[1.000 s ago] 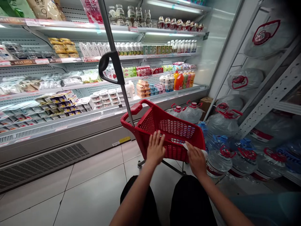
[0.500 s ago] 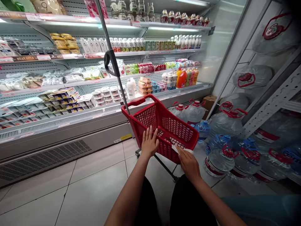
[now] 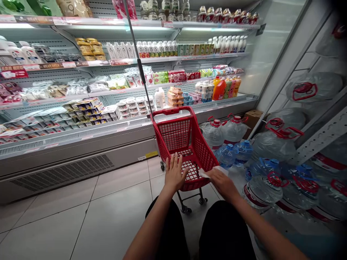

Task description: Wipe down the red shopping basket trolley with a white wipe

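A small red plastic shopping cart (image 3: 202, 150) stands right in front of my knees, its basket holding nothing that I can see. My left hand (image 3: 174, 175) has its fingers spread at the basket's near left edge; whether the palm touches it I cannot tell. At the near right corner of the basket, my right hand (image 3: 222, 183) is closed on a white wipe (image 3: 204, 173), which pokes out past the fingertips and behind the hand. A thin grey pole (image 3: 135, 39) rises from the far left corner of the cart.
A refrigerated display case (image 3: 130, 144) with dairy cups, bottles and juice runs along the far side. Several large water bottles (image 3: 261, 193) crowd the floor at the right, beside a metal rack (image 3: 322, 133). Pale tiles (image 3: 116, 213) cover the floor.
The cart has turned so that its near end faces me more squarely, and its pole has rotated with it. Both hands stay by the near edge, the right still holding the wipe.
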Tool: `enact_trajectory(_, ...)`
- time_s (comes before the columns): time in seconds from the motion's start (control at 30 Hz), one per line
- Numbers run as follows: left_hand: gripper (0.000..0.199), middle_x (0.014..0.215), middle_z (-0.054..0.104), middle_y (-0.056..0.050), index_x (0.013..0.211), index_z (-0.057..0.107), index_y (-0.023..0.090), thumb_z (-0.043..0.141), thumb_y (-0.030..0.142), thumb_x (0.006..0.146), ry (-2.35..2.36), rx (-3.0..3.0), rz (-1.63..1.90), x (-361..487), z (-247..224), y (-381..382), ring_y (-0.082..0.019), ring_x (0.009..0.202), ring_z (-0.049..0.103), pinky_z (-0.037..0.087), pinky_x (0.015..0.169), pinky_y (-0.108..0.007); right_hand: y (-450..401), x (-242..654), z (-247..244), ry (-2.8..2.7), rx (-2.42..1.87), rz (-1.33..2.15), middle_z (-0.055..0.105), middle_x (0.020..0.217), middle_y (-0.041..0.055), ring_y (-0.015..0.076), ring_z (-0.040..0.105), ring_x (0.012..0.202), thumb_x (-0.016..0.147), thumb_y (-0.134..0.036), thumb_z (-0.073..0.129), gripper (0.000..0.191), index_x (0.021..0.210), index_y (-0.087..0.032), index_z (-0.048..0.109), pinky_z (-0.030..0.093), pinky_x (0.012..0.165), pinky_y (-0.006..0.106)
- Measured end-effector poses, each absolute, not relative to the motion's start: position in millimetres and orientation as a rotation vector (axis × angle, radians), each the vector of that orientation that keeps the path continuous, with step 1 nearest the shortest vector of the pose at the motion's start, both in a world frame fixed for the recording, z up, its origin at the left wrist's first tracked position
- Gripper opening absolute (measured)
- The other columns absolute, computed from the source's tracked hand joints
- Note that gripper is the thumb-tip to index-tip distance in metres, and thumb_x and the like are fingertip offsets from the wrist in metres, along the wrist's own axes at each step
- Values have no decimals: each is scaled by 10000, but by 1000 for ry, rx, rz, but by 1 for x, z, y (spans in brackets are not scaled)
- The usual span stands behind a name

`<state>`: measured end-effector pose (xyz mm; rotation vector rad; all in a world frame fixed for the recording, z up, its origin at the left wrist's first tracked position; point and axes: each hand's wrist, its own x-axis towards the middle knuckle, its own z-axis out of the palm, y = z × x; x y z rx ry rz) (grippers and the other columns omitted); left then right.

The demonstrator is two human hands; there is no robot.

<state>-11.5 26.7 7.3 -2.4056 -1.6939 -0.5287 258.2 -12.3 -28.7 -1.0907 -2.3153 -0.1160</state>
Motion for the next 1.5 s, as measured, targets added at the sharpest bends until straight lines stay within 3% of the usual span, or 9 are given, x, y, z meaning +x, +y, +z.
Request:
enact_trajectory(0.2,669,1732,154,20,1663,159,311,218,607,1066,-1809,-2413,-468,-43,22,49,-218,1612,90,-4,1309,-572,-8,254,-25,-2229,-1178,-142,730,1261,47,227,672,1191,1062,-210,410,419,1442,-269,575,435,1190,524)
enact_trajectory(0.33,733,1734,119,6,1665,82,278,245,641,1050,-1935,-2284,-462,-48,24,56,-242,1614,73,-79,1298,-581,-23,202,-26,-2244,-1136,-136,670,1396,57,231,624,1278,1053,-166,393,519,1560,-267,441,441,1184,516)
enact_trajectory(0.47,721,1724,179,-7,1663,30,263,267,591,1067,-1839,-2306,-535,-38,12,43,-217,1607,138,-52,1314,-545,-33,161,-22,-2319,-1016,-165,612,1482,65,213,581,1348,1014,-87,389,609,1605,-232,365,473,1171,461)
enact_trajectory(0.73,654,1710,259,-24,1671,75,269,297,475,1091,-1636,-2346,-616,-58,4,8,-214,1596,188,4,1319,-503,-19,184,-17,-2419,-708,-240,766,1206,68,185,709,1137,1017,-109,465,428,1399,-222,619,534,1115,423)
enact_trajectory(0.9,653,1720,226,-19,1669,53,291,292,480,1091,-1613,-2379,-541,-77,9,21,-215,1604,151,-45,1308,-514,-4,198,-11,-2464,-674,-236,751,1233,69,204,679,1201,1035,-152,477,325,1275,-224,684,506,1150,460)
enact_trajectory(1.07,645,1733,148,-3,1665,72,315,262,526,1086,-1715,-2418,-442,-97,15,52,-214,1611,102,-85,1290,-564,16,211,-6,-2422,-853,-140,655,1426,50,205,552,1390,1058,-166,416,441,1463,-271,554,444,1206,487)
enact_trajectory(1.2,651,1725,192,-6,1665,72,328,282,524,1081,-1824,-2367,-474,-93,20,64,-229,1605,146,-95,1282,-602,25,212,-4,-2333,-976,-102,556,1542,25,189,438,1485,1069,-178,376,531,1585,-303,397,418,1230,471)
enact_trajectory(1.3,664,1720,220,-28,1671,48,297,265,523,1086,-1809,-2428,-566,-68,18,52,-228,1597,186,-18,1302,-577,19,194,-5,-2344,-987,-107,544,1553,22,196,415,1500,1067,-181,389,545,1597,-307,375,390,1244,495)
enact_trajectory(1.5,718,1723,225,-36,1669,-28,301,258,591,1078,-1647,-2722,-787,-31,9,17,-205,1552,319,323,1234,-424,4,158,-8,-2411,-877,-94,636,1455,59,204,502,1435,1040,-191,469,511,1544,-277,468,435,1206,482)
